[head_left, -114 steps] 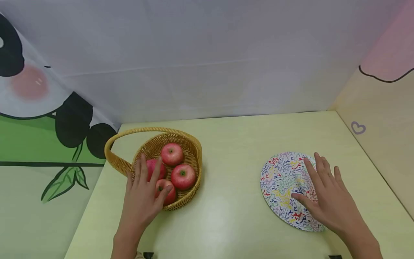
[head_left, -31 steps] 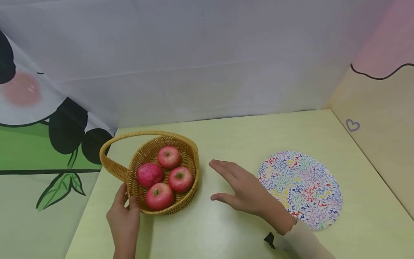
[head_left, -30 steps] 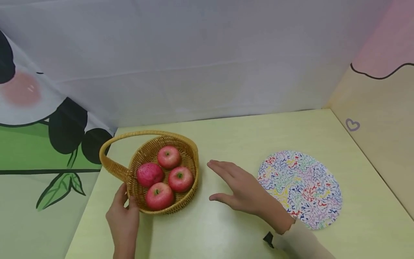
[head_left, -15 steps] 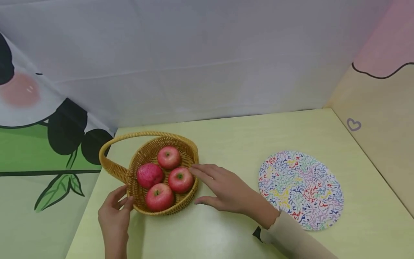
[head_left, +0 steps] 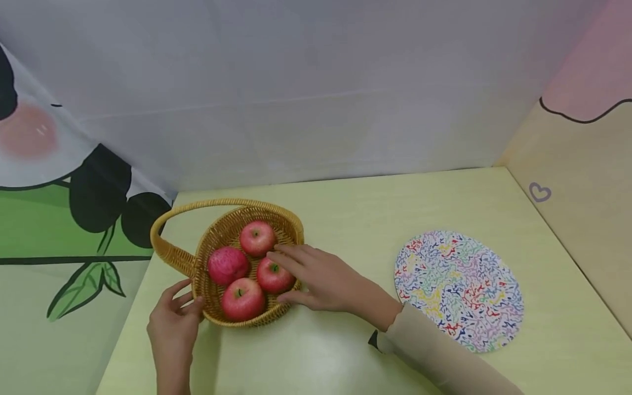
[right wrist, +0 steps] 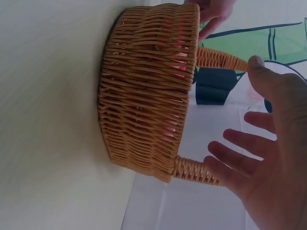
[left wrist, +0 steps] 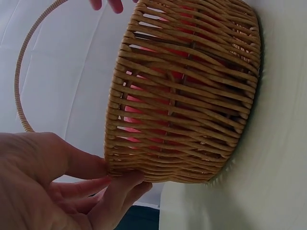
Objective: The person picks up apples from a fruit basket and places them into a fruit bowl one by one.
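Note:
A round wicker basket (head_left: 232,322) with a tall handle stands on the table's left, holding three red apples (head_left: 243,299) and a darker pink, rough-skinned round fruit (head_left: 228,266). My left hand (head_left: 174,323) pinches the near-left rim between thumb and fingers, seen close in the left wrist view, where the hand (left wrist: 72,184) meets the woven wall (left wrist: 182,96). Over the basket's right rim reaches my right hand (head_left: 321,277), fingers extended above the right-hand apple (head_left: 272,277) and partly covering it. In the right wrist view that hand's fingers (right wrist: 240,158) are spread and hold nothing.
A round mat (head_left: 459,291) with multicoloured squiggles lies on the right of the pale table (head_left: 345,219). Behind is a grey-white cloth wall (head_left: 316,126). A printed cartoon panel (head_left: 29,219) borders the left and a beige panel (head_left: 582,219) the right.
My right hand has moved left from over the mat, past the table's middle, to above the basket's right side. My left hand has come down from over the fruit to the rim. The basket has barely shifted.

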A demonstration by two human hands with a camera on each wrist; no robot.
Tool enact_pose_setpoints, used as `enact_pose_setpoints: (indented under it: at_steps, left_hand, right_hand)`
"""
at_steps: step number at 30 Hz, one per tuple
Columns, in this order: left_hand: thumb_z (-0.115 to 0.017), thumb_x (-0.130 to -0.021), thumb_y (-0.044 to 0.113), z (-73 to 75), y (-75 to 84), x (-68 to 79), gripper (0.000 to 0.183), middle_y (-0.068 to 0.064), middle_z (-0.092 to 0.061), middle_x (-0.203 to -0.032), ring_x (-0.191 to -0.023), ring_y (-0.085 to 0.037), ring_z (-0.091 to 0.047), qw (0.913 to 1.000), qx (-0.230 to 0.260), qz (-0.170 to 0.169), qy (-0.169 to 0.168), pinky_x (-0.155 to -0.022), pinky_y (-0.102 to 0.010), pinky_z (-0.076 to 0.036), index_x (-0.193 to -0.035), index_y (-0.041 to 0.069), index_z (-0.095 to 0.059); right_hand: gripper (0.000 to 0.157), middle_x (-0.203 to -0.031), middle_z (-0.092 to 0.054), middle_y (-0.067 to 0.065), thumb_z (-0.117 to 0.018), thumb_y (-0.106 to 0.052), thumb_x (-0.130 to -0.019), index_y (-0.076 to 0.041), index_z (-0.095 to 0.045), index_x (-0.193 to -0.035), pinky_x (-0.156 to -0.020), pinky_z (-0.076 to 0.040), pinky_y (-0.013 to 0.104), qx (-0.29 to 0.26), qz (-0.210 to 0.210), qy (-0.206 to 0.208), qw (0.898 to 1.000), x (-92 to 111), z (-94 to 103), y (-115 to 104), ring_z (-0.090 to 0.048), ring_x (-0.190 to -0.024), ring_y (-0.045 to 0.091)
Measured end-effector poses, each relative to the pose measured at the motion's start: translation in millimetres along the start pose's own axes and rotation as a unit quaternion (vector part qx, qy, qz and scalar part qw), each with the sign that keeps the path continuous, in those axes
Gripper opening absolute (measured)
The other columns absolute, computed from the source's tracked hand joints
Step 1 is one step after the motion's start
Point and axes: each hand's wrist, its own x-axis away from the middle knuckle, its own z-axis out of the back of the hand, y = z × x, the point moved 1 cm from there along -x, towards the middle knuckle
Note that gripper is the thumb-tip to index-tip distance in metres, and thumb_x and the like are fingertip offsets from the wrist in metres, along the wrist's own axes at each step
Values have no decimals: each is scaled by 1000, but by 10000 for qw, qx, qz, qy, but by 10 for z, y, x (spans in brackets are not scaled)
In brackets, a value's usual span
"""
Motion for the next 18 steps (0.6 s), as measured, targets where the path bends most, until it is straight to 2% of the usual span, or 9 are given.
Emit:
enact_pose_setpoints:
  at_steps: [3,6,8,13,18]
  left_hand:
    - [-70,-95,-2,-1,27,-10,54,-32,-69,-128,-83,-9,-73,9998,-165,60,-50,-58,-15,-56,-147,4,-57]
    - [-69,-96,-1,0,52,-26,54,-33,-68,-127,-96,-30,-76,9992,-355,82,-133,-58,-19,-59,-148,2,-56]
    - [-68,-97,0,2,61,-34,53,-34,-67,-128,-99,-36,-75,9987,-456,66,-225,-58,-22,-60,-148,0,-55]
    - [-64,-100,3,14,67,-35,52,-37,-65,-130,-100,-40,-74,9970,-595,13,-496,-58,-26,-61,-151,-2,-51]
    - [-61,-103,3,21,70,-42,55,-38,-59,-137,-113,-49,-69,9955,-588,118,-736,-61,-29,-63,-155,-1,-45]
  right_hand:
    - [75,-164,-44,9,-61,-54,-102,-16,-36,-162,-125,-38,39,-66,-18,-177,9998,-82,-33,3,-45,-150,24]
    - [75,-164,-43,10,-59,-54,-103,-15,-36,-162,-123,-40,41,-94,-65,-374,9992,-156,-71,-4,-44,-151,26]
    - [74,-165,-42,12,-57,-55,-103,-15,-35,-162,-122,-42,43,-49,-132,-504,9986,-199,-94,-15,-44,-151,28]
    - [74,-165,-41,13,-54,-54,-105,-14,-34,-163,-120,-44,44,339,-247,-779,9961,-301,-141,-55,-45,-150,31]
    - [76,-166,-39,14,-58,-51,-104,-13,-31,-164,-116,-49,46,554,-454,-1089,9915,-393,-187,-88,-46,-149,35]
